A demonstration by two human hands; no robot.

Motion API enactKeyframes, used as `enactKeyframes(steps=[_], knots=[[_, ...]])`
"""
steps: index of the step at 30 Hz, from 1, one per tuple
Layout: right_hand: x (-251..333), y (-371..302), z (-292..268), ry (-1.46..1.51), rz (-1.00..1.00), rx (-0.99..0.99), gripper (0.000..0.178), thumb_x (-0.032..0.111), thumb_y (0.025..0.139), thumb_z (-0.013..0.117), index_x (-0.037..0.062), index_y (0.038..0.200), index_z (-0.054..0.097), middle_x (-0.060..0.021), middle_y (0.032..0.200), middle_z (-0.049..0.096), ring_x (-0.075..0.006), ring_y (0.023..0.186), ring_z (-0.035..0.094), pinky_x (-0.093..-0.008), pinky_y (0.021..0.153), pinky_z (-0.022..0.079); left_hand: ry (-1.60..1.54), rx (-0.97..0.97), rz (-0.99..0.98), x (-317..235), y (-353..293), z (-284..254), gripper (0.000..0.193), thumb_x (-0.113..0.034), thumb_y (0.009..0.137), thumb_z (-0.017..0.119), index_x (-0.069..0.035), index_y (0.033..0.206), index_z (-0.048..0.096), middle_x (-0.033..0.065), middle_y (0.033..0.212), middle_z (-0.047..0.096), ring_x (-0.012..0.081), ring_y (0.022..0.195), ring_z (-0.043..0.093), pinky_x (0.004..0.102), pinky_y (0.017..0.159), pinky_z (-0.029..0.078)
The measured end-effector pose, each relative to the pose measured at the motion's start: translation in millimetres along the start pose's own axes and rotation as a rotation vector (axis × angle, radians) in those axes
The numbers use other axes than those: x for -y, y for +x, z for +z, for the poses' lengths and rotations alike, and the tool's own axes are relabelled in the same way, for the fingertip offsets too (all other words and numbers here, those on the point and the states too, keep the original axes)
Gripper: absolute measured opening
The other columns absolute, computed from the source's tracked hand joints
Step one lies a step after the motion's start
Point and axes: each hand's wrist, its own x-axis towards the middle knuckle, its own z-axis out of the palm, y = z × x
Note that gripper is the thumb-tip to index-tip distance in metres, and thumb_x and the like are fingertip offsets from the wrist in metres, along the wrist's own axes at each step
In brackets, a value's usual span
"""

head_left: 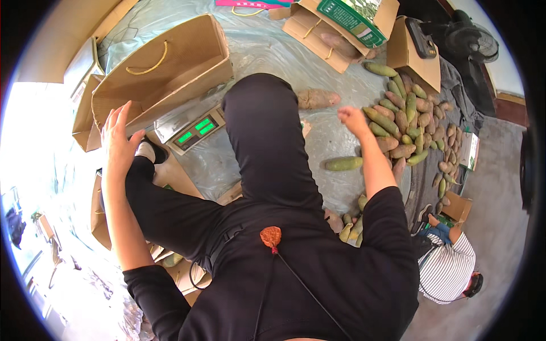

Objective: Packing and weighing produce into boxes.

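Observation:
My left hand point(118, 142) is open, its fingers spread against or just beside the near left end of an open cardboard box point(165, 68) with a yellow cord handle. Under that box stands a digital scale point(199, 129) with lit green displays. My right hand point(354, 120) has its fingers curled in, and nothing shows in them. Right of it lies a heap of green and brown, soil-covered radishes point(406, 116). A single green radish point(344, 163) rests below this hand. Beyond my raised knee a large brown root point(318, 99) lies on the plastic sheet.
Another carton point(318, 35) at the far side holds roots. A brown box point(414, 59) bears a dark device point(421, 38) near a black fan point(471, 41). More radishes point(354, 226) lie beside my right hip. A person in a striped shirt point(449, 267) is at lower right.

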Motion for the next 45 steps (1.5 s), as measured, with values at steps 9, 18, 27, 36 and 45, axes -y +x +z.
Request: enactKeyframes(steps=[9, 18, 27, 36, 45], knots=[[-56.7, -94.3, 92.4, 0.380, 0.679, 0.020, 0.018, 0.013, 0.077, 0.069, 0.0020, 0.092, 0.067, -0.0090, 0.074, 0.065, -0.0177, 0.059, 0.062, -0.0334, 0.055, 0.051, 0.040, 0.085, -0.092, -2.4, 23.3, 53.7, 0.025, -0.015, 0.079, 0.065, -0.007, 0.102, 0.063, 0.0142, 0.093, 0.062, 0.0340, 0.090, 0.060, 0.0418, 0.078, 0.047], [-123.1, -133.4, 108.5, 0.591, 1.268, -0.419, 0.054, 0.023, 0.077, 0.074, 0.0116, 0.124, 0.050, -0.0122, 0.112, 0.057, -0.0297, 0.088, 0.058, -0.0483, 0.062, 0.050, -0.006, 0.043, -0.065, 1.2, 18.2, 58.7, 0.020, -0.015, 0.079, 0.064, -0.005, 0.096, 0.061, 0.0126, 0.088, 0.060, 0.0340, 0.085, 0.059, 0.0405, 0.072, 0.046], [-154.6, -114.3, 138.6, 0.959, 1.475, -0.466, 0.042, 0.033, 0.078, 0.075, 0.0179, 0.112, 0.055, -0.0069, 0.107, 0.055, -0.0302, 0.090, 0.053, -0.0492, 0.072, 0.047, 0.074, -0.003, -0.042, 4.1, 15.9, 59.3, 0.024, -0.018, 0.078, 0.065, -0.006, 0.099, 0.063, 0.0133, 0.095, 0.064, 0.0331, 0.093, 0.059, 0.0411, 0.080, 0.047], [-163.3, -121.2, 145.8, 1.109, 1.411, -0.190, 0.043, 0.029, 0.077, 0.075, 0.0196, 0.113, 0.054, -0.0012, 0.109, 0.056, -0.0254, 0.095, 0.054, -0.0456, 0.074, 0.045, 0.059, 0.056, -0.123, 0.0, 16.0, 55.9, 0.021, -0.019, 0.077, 0.066, -0.009, 0.095, 0.066, 0.0110, 0.089, 0.065, 0.0301, 0.090, 0.061, 0.0405, 0.079, 0.048], [8.8, -59.0, 82.0, 0.503, 0.307, -0.076, 0.063, 0.002, 0.071, 0.073, 0.0019, 0.128, 0.046, -0.0094, 0.114, 0.057, -0.0214, 0.098, 0.058, -0.0331, 0.083, 0.048, 0.054, 0.045, -0.116, -23.9, 5.0, 53.6, 0.017, -0.018, 0.078, 0.065, -0.011, 0.093, 0.066, 0.0065, 0.089, 0.065, 0.0272, 0.088, 0.060, 0.0398, 0.077, 0.049]])
